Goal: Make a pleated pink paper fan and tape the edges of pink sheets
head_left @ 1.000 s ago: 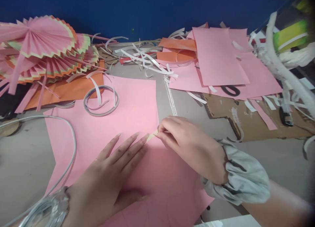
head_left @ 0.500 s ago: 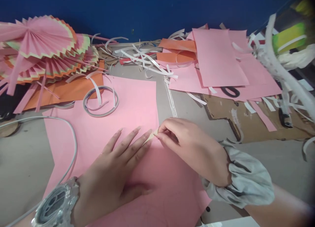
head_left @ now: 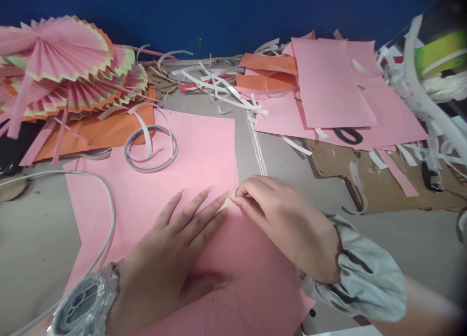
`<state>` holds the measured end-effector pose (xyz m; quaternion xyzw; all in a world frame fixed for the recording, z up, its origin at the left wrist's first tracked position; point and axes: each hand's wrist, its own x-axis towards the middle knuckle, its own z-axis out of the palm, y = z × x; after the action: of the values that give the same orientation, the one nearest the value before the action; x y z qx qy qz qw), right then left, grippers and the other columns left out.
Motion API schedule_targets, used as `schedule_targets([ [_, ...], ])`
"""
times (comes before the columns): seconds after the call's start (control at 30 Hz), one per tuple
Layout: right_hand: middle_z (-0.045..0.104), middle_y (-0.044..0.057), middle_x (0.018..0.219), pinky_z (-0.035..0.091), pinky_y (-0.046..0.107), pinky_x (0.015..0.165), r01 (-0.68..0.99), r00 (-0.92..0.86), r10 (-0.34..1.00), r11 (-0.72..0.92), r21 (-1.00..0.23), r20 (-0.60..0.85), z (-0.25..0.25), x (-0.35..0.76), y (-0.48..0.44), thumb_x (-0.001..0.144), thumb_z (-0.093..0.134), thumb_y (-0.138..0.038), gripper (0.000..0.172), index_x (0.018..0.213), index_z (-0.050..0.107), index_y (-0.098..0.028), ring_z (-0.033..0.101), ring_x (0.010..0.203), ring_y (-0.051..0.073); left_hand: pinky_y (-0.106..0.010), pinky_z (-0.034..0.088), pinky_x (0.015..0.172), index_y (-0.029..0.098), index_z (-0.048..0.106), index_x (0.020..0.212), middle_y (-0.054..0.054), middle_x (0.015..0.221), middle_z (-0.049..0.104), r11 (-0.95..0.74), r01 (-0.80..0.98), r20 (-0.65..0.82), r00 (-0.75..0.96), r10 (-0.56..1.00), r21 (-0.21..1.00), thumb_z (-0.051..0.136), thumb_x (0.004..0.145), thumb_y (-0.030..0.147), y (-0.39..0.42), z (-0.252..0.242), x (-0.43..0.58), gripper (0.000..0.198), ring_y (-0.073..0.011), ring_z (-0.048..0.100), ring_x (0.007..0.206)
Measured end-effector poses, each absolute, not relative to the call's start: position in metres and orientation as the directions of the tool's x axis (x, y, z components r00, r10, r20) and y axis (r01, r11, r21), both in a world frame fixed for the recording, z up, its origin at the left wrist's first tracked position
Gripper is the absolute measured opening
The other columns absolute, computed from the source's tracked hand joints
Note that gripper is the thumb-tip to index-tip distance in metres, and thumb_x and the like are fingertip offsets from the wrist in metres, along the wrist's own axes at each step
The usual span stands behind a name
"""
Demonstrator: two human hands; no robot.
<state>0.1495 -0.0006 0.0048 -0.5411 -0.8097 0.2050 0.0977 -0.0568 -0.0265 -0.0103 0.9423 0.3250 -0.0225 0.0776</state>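
Note:
Pink paper sheets (head_left: pixel 204 156) lie overlapping on the grey table. My left hand (head_left: pixel 182 238) rests flat on them with its fingers spread. Its fingertips partly cover a narrow pale yellow strip (head_left: pixel 226 203) on the paper. My right hand (head_left: pixel 277 214) pinches the strip's far end between thumb and forefinger, at the pink sheet's right edge. Whether the strip is paper or tape I cannot tell. A roll-like ring (head_left: pixel 151 169) lies on the pink paper beyond my left hand, with curled white strips in it.
Pleated pink paper fans (head_left: pixel 69 59) are piled at the far left over orange paper (head_left: pixel 98 129). A grey cable (head_left: pixel 111 204) curves across the left side. More pink sheets (head_left: pixel 335 83) and cardboard (head_left: pixel 335 166) lie at the right, with white paper scraps (head_left: pixel 219 90) behind.
The view has shifted slightly, and the things at the right sit a little further right in it. Both hands keep their positions on the paper, with the strip still pinched.

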Motion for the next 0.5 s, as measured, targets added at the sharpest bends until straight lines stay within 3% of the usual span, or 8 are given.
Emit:
schedule_targets([
  [0.23, 0.055, 0.003, 0.071, 0.038, 0.030, 0.063, 0.845, -0.418, 0.908, 0.380, -0.375, -0.022, 0.0026, 0.1480, -0.0022, 0.085, 0.045, -0.010, 0.014, 0.074, 0.052, -0.015, 0.050, 0.067, 0.016, -0.049, 0.005, 0.110, 0.019, 0.022, 0.142, 0.000, 0.150, 0.016, -0.774, 0.617, -0.085, 0.787, 0.612, 0.139, 0.029, 0.083, 0.065, -0.0265, -0.0087, -0.0576, 0.075, -0.0314, 0.012, 0.136],
  [0.5, 0.054, 0.003, 0.074, 0.038, 0.032, 0.068, 0.854, -0.438, 0.899, 0.420, -0.307, 0.009, 0.0011, 0.1460, -0.0036, 0.088, 0.043, -0.016, 0.015, 0.074, 0.051, -0.016, 0.050, 0.070, 0.017, -0.045, 0.009, 0.112, 0.019, 0.029, 0.140, 0.006, 0.149, 0.020, -0.813, 0.567, -0.029, 0.822, 0.569, 0.131, 0.035, 0.089, 0.051, -0.0286, -0.0096, -0.0593, 0.060, -0.0283, 0.021, 0.134],
])
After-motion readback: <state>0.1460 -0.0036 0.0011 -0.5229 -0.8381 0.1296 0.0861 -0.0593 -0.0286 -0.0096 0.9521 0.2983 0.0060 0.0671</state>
